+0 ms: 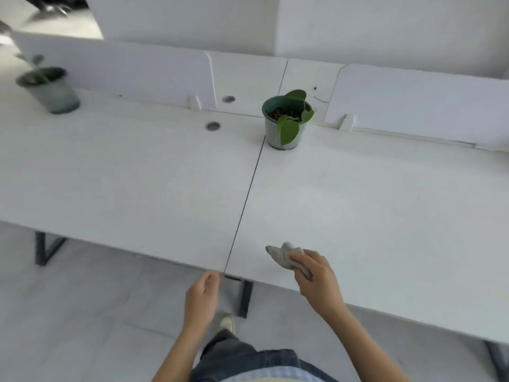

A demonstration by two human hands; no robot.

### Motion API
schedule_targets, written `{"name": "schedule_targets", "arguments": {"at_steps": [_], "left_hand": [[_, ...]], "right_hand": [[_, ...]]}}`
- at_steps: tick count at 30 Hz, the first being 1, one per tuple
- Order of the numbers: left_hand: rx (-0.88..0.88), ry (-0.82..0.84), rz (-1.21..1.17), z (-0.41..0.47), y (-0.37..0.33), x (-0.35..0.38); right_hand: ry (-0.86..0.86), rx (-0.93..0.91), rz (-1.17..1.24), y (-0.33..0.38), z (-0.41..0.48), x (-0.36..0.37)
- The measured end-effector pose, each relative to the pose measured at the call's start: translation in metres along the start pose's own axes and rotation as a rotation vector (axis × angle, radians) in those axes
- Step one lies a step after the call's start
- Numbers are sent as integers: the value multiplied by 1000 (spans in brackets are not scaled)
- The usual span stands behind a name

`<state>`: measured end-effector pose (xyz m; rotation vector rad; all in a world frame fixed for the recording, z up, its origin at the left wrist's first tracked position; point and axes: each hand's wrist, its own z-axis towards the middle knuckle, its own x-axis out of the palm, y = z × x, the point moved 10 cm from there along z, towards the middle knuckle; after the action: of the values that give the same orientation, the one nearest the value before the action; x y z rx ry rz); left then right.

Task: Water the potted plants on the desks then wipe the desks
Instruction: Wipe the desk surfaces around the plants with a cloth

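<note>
Two desks (358,205), two potted plants: one (286,122) at rear by seam, one (48,88) far left, blurred. Right hand (316,279) clutching one cloth (283,257) on right desk's front edge. Left hand (201,296) loosely curled, seemingly empty.

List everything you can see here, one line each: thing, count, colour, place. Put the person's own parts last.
Desks: two, white, side by side, meeting at a dark seam.
Potted plant: one, green leaves in a green-rimmed grey pot, at the back beside the seam.
Second potted plant: one, blurred, greyish pot, far left on the desk.
Divider panels: white, along the desks' back edge.
Cable holes: two, grey, left desk near the back.
Desk legs: dark, under the desks.
Cloth: one, grey, on the right desk's front edge.
Right hand: on the cloth, fingers closed on it.
Left hand: empty, below the desk edge.
</note>
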<state>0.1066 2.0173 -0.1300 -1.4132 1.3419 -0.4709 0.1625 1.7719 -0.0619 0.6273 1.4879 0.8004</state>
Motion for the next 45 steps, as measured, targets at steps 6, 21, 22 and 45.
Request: {"name": "schedule_targets", "arguments": {"at_steps": [6, 21, 22, 45], "left_hand": [[-178, -108, 19, -90, 66, -13], [-263, -350, -16, -178, 116, -108], [-277, -363, -20, -183, 127, -119], [-553, -508, -264, -139, 303, -431]], "right_hand": [[281, -54, -27, -16, -54, 45], [617, -162, -116, 42, -116, 151], [628, -190, -123, 55, -120, 164], [804, -351, -272, 274, -172, 477]]}}
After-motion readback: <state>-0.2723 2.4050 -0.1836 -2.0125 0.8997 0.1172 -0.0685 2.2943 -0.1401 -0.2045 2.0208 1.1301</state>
